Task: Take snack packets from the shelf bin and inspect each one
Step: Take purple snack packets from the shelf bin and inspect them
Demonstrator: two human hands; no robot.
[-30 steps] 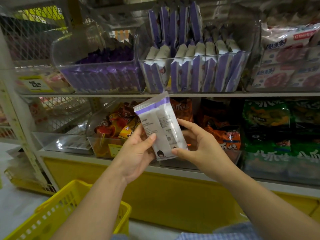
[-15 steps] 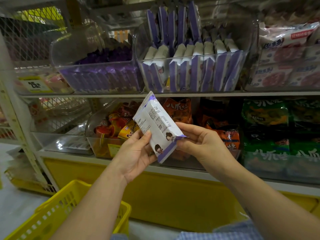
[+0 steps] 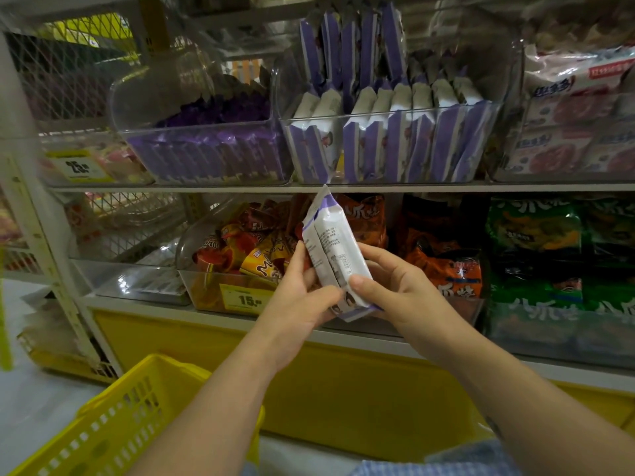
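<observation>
Both hands hold one snack packet (image 3: pixel 332 250) in the air in front of the lower shelf (image 3: pixel 220 322), its top end just under the front edge of the upper shelf (image 3: pixel 206 188). The packet is white with purple ends and stands nearly upright, its top leaning a little to the left, with the printed seam side facing the camera. The left hand (image 3: pixel 302 298) grips the packet's lower left edge, fingers curled behind it and thumb on the front near the bottom. The right hand (image 3: pixel 395 292) grips the lower right edge, thumb pressed on the front and fingers wrapped behind.

Right above, on the upper shelf, a clear bin (image 3: pixel 343 115) holds a row of matching white and purple packets (image 3: pixel 412 142) standing on end. A second clear bin (image 3: pixel 147 108) to its left holds darker purple packs. Behind the hands, a bin of orange and red snacks (image 3: pixel 247 255) carries a yellow price tag (image 3: pixel 245 298). Green bags (image 3: pixel 536 242) sit toward the right end of the lower shelf. A yellow basket (image 3: pixel 130 417) stands on the floor at the lower left.
</observation>
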